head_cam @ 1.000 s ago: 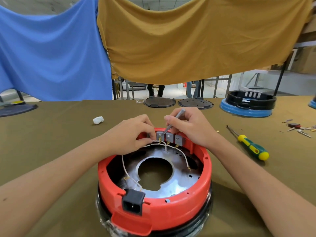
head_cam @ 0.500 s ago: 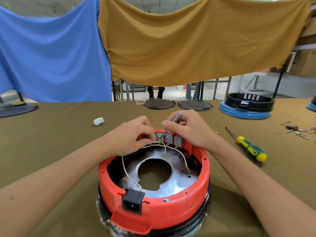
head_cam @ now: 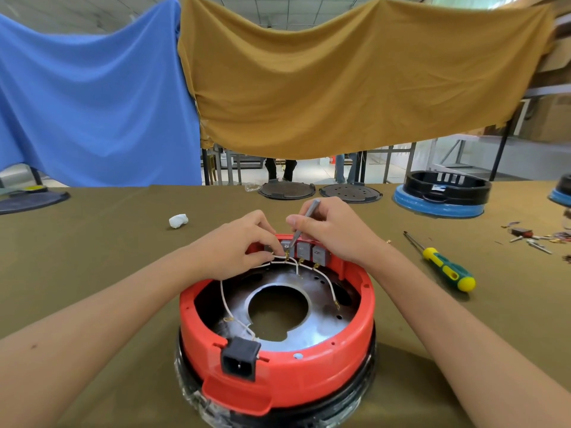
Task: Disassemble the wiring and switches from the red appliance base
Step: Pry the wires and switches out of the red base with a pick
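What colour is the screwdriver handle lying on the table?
Green and yellow, on the screwdriver in the head view.

Your counter [head_cam: 92, 257], covered in olive cloth, carries the red appliance base [head_cam: 278, 362] in front of you, a white wad [head_cam: 178, 220] to the left, a green-and-yellow screwdriver [head_cam: 445, 267] to the right, two dark discs [head_cam: 318, 191] and a black-and-blue base [head_cam: 441, 194] at the far edge.

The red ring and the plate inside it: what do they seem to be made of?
The red ring looks like moulded plastic: even colour, soft sheen, rounded edges and a moulded tab at the front. The plate inside it looks like bare metal, probably steel or aluminium: silvery grey, with dull reflections, darker stains and small punched holes. Which metal cannot be told from here.
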`<state>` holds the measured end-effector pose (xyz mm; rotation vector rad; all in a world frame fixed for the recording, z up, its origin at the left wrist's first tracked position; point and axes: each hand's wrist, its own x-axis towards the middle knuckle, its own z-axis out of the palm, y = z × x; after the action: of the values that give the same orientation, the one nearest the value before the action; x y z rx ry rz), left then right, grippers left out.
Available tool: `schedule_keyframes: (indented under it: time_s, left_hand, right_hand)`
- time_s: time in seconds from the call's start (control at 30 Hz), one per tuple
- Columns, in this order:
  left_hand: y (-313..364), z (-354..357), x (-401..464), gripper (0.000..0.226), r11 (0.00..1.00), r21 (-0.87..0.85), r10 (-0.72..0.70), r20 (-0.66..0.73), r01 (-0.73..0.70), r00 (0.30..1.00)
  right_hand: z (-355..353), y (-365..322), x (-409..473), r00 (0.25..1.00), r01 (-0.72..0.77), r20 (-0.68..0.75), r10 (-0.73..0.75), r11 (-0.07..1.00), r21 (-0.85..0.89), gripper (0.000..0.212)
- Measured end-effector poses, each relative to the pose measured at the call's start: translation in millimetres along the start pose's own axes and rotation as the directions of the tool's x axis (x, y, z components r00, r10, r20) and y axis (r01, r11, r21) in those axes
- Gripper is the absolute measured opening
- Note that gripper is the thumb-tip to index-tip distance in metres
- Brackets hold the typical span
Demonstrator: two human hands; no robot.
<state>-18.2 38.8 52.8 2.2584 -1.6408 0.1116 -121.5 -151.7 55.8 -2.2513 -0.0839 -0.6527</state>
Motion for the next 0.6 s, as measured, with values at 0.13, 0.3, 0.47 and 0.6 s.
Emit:
schedule_keyframes:
  time_s: [0.13, 0.3, 0.47, 0.6]
  left_hand:
    - [-1.5, 0.7, 0.7, 0.02, 1.0, 0.011, -0.004, -0.001, 0.004, 1.0]
    - [-1.8, 1.0, 0.7, 0.02, 1.0, 0.012, -0.004, 0.0, 0.004, 1.0]
    - [-1.7, 1.0, 1.0, 0.02, 1.0, 0.009, 0.001, -0.003, -0.001, 1.0]
    - [-2.3, 1.0, 1.1, 0.02, 1.0, 0.003, 0.004, -0.002, -0.004, 1.0]
  right_hand:
    - [3.3, 1.8, -4.5, 0.998, 0.051, -0.041, -0.054, 0.997, -0.064, 0.028]
    - [2.5, -1.3, -6.1, 0.992, 0.122, -0.02, -0.127, 0.978, -0.169, 0.024]
    - [2.2, -0.3, -3.6, 0.997, 0.067, -0.044, -0.07, 0.995, -0.075, 0.025]
    - [2.6, 1.1, -0.7, 0.999, -0.014, -0.039, 0.014, 1.0, -0.009, 0.032]
